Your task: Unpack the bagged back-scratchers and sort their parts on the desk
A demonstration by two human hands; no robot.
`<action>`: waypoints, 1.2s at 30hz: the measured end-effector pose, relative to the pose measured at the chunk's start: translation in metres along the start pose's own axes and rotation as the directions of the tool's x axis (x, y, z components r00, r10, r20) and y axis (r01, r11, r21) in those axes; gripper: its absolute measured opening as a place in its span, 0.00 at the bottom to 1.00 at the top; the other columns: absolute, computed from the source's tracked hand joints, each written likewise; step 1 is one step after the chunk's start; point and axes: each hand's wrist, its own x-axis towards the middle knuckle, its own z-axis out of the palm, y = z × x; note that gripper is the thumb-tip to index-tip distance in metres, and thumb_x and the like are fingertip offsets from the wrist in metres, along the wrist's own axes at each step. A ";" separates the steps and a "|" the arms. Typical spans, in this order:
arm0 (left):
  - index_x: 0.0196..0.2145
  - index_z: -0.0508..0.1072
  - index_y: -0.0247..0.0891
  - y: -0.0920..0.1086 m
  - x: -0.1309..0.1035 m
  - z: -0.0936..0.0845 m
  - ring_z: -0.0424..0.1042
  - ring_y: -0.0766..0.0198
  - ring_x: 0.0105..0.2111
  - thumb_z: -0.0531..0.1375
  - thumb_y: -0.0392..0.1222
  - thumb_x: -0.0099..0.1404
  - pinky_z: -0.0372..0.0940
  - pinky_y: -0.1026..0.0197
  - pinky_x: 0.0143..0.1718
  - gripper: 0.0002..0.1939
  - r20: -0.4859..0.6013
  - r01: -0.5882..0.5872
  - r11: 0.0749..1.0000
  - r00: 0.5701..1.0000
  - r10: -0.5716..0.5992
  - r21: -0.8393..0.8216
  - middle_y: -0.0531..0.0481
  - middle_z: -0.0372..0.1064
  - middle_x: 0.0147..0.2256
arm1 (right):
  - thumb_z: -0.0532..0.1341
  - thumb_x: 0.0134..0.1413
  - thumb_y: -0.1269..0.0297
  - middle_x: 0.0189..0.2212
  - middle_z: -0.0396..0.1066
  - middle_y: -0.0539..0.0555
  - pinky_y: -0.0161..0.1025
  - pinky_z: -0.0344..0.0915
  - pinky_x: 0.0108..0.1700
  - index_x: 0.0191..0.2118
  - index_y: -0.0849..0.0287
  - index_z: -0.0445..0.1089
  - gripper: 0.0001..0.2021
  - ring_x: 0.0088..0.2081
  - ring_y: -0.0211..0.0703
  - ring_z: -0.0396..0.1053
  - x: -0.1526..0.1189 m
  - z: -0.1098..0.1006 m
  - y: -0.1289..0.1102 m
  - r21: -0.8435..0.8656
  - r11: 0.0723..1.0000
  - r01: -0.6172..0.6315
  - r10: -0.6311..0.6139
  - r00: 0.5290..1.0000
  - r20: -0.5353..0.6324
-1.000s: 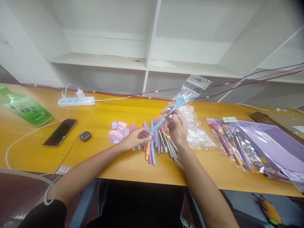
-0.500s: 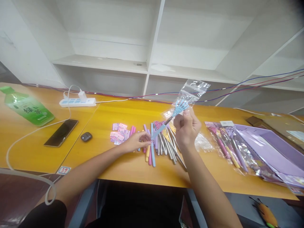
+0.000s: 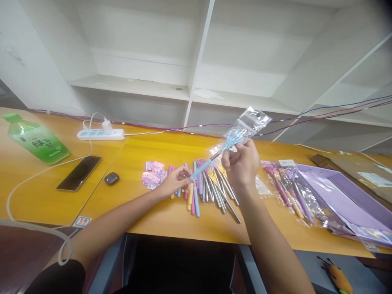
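A light-blue back scratcher [image 3: 202, 168] with a hand-shaped head slants up to the right above the table. Its head sits inside a clear zip bag [image 3: 255, 119]. My left hand [image 3: 175, 182] is closed around the lower end of the blue handle. Near the head, my right hand [image 3: 243, 165] pinches the bag and scratcher; the exact contact is partly hidden by the fingers. Below lie several metal rods [image 3: 219, 194] with pink and yellow hand-shaped heads, alongside coloured handle tubes [image 3: 192, 200]. Small printed cards [image 3: 153, 176] are left of them.
Bagged back scratchers [image 3: 288, 190] and a purple box [image 3: 346, 192] lie at right, beside cardboard [image 3: 364, 167]. On the left are a green bottle [image 3: 38, 141], phone [image 3: 79, 173], black mouse-like device [image 3: 112, 178] and power strip [image 3: 101, 134]. Cables run along the back edge.
The back scratcher's handle has shifted slightly left and lower, with my left hand at its end. My right hand's fingers have changed position around the bag. The view has shifted a little.
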 end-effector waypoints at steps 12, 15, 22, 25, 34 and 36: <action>0.38 0.76 0.39 0.011 -0.007 -0.001 0.75 0.64 0.38 0.72 0.46 0.64 0.76 0.60 0.39 0.12 -0.184 -0.252 0.859 0.914 0.363 0.445 0.48 0.67 0.45 | 0.64 0.53 0.60 0.22 0.54 0.41 0.31 0.51 0.16 0.30 0.53 0.51 0.17 0.16 0.31 0.61 -0.001 -0.017 0.013 0.087 0.996 -0.024 0.033 0.995 -0.098; 0.39 0.79 0.40 0.014 -0.007 -0.001 0.75 0.63 0.38 0.72 0.44 0.64 0.75 0.60 0.38 0.09 -0.216 -0.236 0.850 0.903 0.371 0.472 0.47 0.68 0.44 | 0.65 0.50 0.59 0.21 0.53 0.41 0.31 0.54 0.17 0.28 0.54 0.52 0.18 0.17 0.32 0.62 -0.002 -0.022 0.017 0.125 0.987 -0.097 0.109 0.990 -0.091; 0.37 0.79 0.39 0.019 -0.007 0.000 0.73 0.66 0.32 0.70 0.39 0.63 0.72 0.62 0.34 0.05 -0.181 -0.277 0.792 0.883 0.433 0.544 0.47 0.71 0.42 | 0.68 0.55 0.54 0.25 0.58 0.42 0.30 0.47 0.16 0.29 0.54 0.53 0.21 0.17 0.28 0.54 0.001 -0.037 0.027 0.082 0.991 -0.106 0.114 0.988 -0.104; 0.35 0.77 0.40 0.021 -0.008 0.001 0.74 0.61 0.37 0.69 0.37 0.62 0.71 0.60 0.37 0.04 -0.178 -0.302 0.764 0.862 0.474 0.570 0.46 0.73 0.41 | 0.70 0.53 0.55 0.24 0.57 0.41 0.29 0.50 0.18 0.30 0.55 0.56 0.21 0.18 0.27 0.52 0.006 -0.046 0.034 0.030 0.995 -0.099 0.103 0.974 -0.202; 0.28 0.65 0.41 0.014 -0.010 -0.003 0.74 0.59 0.39 0.66 0.32 0.59 0.69 0.54 0.44 0.13 -0.028 -0.413 0.653 0.832 0.554 0.635 0.47 0.74 0.39 | 0.77 0.44 0.48 0.25 0.63 0.41 0.26 0.48 0.16 0.34 0.57 0.63 0.26 0.18 0.26 0.51 0.033 -0.077 0.060 0.133 0.939 -0.318 0.338 0.926 -0.169; 0.29 0.65 0.42 0.012 -0.010 -0.005 0.75 0.57 0.41 0.66 0.30 0.58 0.69 0.54 0.45 0.13 0.007 -0.428 0.640 0.835 0.550 0.638 0.46 0.73 0.41 | 0.78 0.43 0.53 0.22 0.58 0.39 0.25 0.47 0.17 0.32 0.57 0.63 0.25 0.18 0.24 0.48 0.038 -0.084 0.065 0.103 0.944 -0.313 0.327 0.927 -0.183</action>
